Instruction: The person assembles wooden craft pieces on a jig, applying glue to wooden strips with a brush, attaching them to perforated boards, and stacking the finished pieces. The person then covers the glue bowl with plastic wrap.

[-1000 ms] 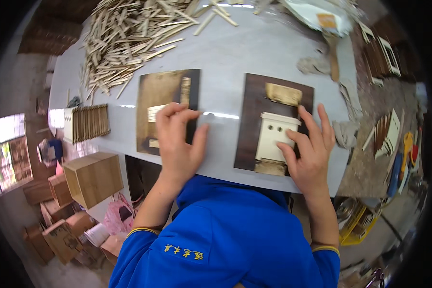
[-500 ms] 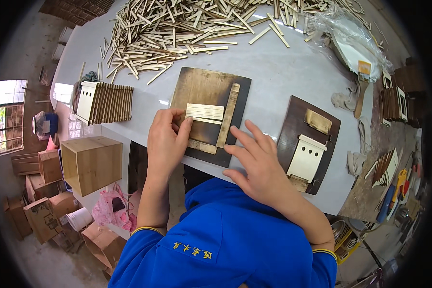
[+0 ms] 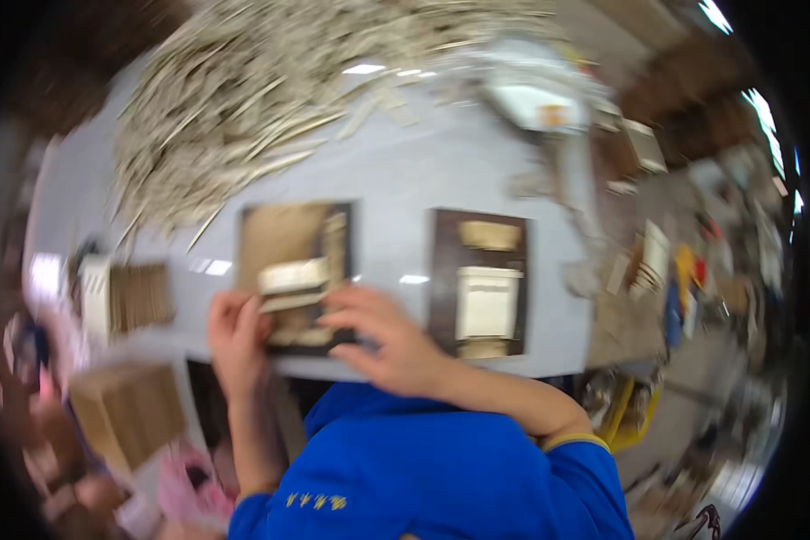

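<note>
The whole picture is smeared by motion. Several pale wooden strips (image 3: 294, 274) lie side by side on a dark board (image 3: 283, 220) with wooden guide bars along its right and lower sides. A lower strip (image 3: 297, 302) lies slightly apart from them. My left hand (image 3: 239, 342) is at the strips' left ends, fingers bent; the blur hides whether it grips one. From the right, my right hand (image 3: 387, 337) reaches over the guide bar, fingers apart, fingertips near the strips' right ends. A second dark board (image 3: 445, 297) to the right bears a pale slotted panel (image 3: 487, 304).
A big heap of thin wooden strips (image 3: 216, 108) covers the table's far left. A row of stacked panels (image 3: 130, 299) stands at left, above a wooden box (image 3: 128, 409). At the far right are clear plastic wrapping (image 3: 522, 76) and a brush (image 3: 564, 162).
The view has swung, shifting the table and boards down and to the left in the picture. The lower strip now shows a wider gap from the others. Both hands stay at the left board.
</note>
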A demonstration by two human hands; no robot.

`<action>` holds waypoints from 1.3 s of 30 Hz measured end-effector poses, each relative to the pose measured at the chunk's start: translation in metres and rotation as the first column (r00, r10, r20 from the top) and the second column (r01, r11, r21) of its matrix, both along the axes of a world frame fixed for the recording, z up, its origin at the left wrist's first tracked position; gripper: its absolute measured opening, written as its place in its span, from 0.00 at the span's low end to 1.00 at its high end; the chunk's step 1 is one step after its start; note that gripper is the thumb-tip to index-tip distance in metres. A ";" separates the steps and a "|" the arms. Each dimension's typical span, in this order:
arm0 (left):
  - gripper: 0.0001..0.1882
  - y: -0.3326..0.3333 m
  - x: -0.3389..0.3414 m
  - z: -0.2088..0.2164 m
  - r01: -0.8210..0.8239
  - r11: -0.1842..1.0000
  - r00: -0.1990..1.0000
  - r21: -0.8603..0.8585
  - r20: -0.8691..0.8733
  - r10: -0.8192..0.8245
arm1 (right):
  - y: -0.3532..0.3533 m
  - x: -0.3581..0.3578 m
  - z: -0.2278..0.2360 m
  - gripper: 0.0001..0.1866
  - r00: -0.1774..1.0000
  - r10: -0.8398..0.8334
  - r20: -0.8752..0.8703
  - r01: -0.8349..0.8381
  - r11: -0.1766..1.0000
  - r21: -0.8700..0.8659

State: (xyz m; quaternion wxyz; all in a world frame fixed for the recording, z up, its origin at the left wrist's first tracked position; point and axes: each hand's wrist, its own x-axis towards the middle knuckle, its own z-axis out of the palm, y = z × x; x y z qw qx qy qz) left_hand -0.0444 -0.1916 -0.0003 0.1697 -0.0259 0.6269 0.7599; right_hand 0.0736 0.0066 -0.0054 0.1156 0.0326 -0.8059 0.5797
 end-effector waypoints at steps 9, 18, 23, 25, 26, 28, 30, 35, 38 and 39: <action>0.18 0.008 0.016 -0.007 0.299 0.782 0.870 0.547 0.181 -0.459 | 0.005 0.016 0.016 0.22 0.952 -0.267 -0.147 0.219 0.935 -0.279; 0.12 0.035 0.044 -0.003 0.638 0.626 0.679 0.448 0.055 -0.732 | 0.019 0.052 0.025 0.20 0.872 -0.390 -0.294 0.339 0.917 -0.210; 0.10 0.036 0.060 0.002 0.643 0.667 0.699 0.376 0.067 -0.712 | 0.024 0.071 0.037 0.20 0.857 -0.405 -0.320 0.351 0.912 -0.214; 0.09 0.037 0.066 0.004 0.642 0.689 0.710 0.337 0.079 -0.700 | 0.026 0.077 0.035 0.20 0.857 -0.397 -0.328 0.348 0.916 -0.199; 0.08 0.038 0.069 0.006 0.640 0.700 0.716 0.318 0.086 -0.693 | 0.028 0.080 0.033 0.20 0.859 -0.389 -0.333 0.346 0.920 -0.183; 0.07 0.039 0.074 0.008 0.630 0.726 0.731 0.276 0.105 -0.674 | 0.033 0.085 0.029 0.20 0.864 -0.370 -0.341 0.337 0.929 -0.154; 0.07 0.042 0.077 0.008 0.613 0.766 0.759 0.196 0.125 -0.639 | 0.037 0.087 0.026 0.20 0.845 -0.403 -0.351 0.377 0.915 -0.143; 0.11 0.070 0.080 0.022 0.682 0.731 0.710 0.017 0.222 -0.668 | 0.057 0.110 0.034 0.23 0.825 -0.546 -0.144 0.532 0.838 -0.123; 0.12 0.081 0.082 0.030 0.699 0.712 0.685 0.061 0.227 -0.692 | 0.065 0.113 0.029 0.24 0.806 -0.589 -0.056 0.573 0.801 -0.172; 0.12 0.086 0.082 0.032 0.709 0.702 0.675 0.061 0.227 -0.702 | 0.068 0.114 0.028 0.24 0.814 -0.578 -0.062 0.565 0.812 -0.147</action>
